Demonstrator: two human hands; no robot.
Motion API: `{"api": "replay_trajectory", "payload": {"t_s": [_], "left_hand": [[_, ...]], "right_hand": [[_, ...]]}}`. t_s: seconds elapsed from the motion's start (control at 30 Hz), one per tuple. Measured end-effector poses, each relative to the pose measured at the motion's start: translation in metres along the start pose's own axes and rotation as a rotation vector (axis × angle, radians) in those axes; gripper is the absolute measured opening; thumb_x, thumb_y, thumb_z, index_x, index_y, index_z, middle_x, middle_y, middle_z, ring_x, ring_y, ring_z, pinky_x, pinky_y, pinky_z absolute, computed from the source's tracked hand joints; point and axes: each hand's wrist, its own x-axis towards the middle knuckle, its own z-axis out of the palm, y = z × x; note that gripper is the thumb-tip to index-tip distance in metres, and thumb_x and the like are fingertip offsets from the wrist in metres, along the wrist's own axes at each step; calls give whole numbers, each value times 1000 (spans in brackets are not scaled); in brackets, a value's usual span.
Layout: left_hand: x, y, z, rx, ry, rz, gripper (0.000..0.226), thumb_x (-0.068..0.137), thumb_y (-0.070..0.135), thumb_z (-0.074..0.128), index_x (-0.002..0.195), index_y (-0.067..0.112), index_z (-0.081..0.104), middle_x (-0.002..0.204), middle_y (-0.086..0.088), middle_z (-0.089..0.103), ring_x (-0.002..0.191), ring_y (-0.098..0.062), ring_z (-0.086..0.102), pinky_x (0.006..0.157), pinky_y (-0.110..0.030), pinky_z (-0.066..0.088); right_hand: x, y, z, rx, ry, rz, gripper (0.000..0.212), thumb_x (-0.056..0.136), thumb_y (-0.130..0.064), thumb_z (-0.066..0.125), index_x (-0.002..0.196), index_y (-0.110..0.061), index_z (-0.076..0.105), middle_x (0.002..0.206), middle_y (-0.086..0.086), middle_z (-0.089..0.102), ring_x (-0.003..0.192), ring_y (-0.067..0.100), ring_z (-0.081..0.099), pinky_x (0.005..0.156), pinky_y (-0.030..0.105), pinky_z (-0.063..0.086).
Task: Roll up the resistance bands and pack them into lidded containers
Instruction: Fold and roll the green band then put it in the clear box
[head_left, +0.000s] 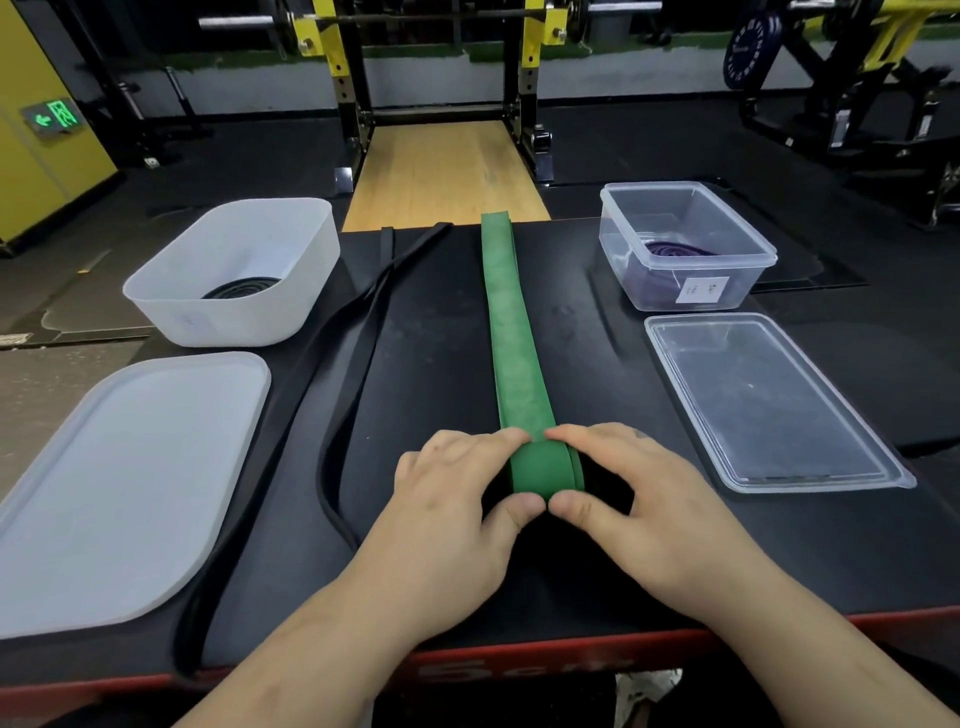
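Note:
A long green resistance band (509, 332) lies straight down the middle of the black platform, its near end folded into a small roll. My left hand (457, 499) and my right hand (628, 499) pinch that roll from both sides, thumbs at the front, fingers on top. A black band (358, 332) lies loose and unrolled to the left of the green one. The white tub (244, 312) at the back left holds a coiled black band (241, 287). The clear container (685, 280) at the back right holds a purple band (675, 250).
The white lid (119, 483) lies flat at the near left, the clear lid (769, 405) at the right. The platform's red front edge (519, 670) runs just below my wrists. A squat rack (441, 78) and weight machines stand on the gym floor behind.

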Motion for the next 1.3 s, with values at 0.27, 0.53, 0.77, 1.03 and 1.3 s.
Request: {"api": "replay_trajectory", "payload": {"t_s": [0.27, 0.53, 0.77, 1.03, 1.3], "left_hand": [[6, -4, 2, -5, -1, -12, 57, 98, 42, 61, 150, 41, 37, 117, 41, 35, 125, 8, 30, 112, -28, 26], [7, -4, 2, 13, -65, -106, 68, 92, 53, 63, 149, 51, 25, 129, 25, 34, 125, -6, 31, 103, -20, 20], [-13, -1, -2, -2, -76, -4, 62, 92, 58, 60, 147, 46, 34, 121, 35, 34, 123, 15, 21, 102, -15, 21], [-10, -2, 0, 17, -49, 25, 68, 89, 55, 66, 149, 44, 34, 139, 32, 38, 132, 16, 21, 110, -15, 16], [-3, -6, 0, 38, -57, 12, 72, 90, 64, 54, 154, 41, 28, 143, 26, 41, 138, 5, 23, 112, -26, 16]], "right_hand": [[6, 1, 5, -35, -24, 21, 71, 88, -59, 64, 152, -49, 36, 135, -35, 45, 131, -15, 36, 108, 8, 28], [9, 1, 4, -64, -17, 28, 58, 90, -51, 64, 146, -47, 45, 126, -32, 52, 124, -9, 43, 99, 4, 29], [-12, 2, -6, -87, -80, -38, 62, 83, -70, 52, 140, -45, 53, 122, -31, 57, 125, -1, 50, 107, 22, 39], [-4, 3, -5, -50, -49, -53, 65, 85, -72, 45, 139, -38, 56, 124, -30, 52, 124, -3, 49, 106, 24, 41], [3, 3, -3, -7, -24, -46, 55, 89, -54, 65, 142, -45, 52, 124, -39, 53, 125, -12, 46, 99, 1, 29]]}}
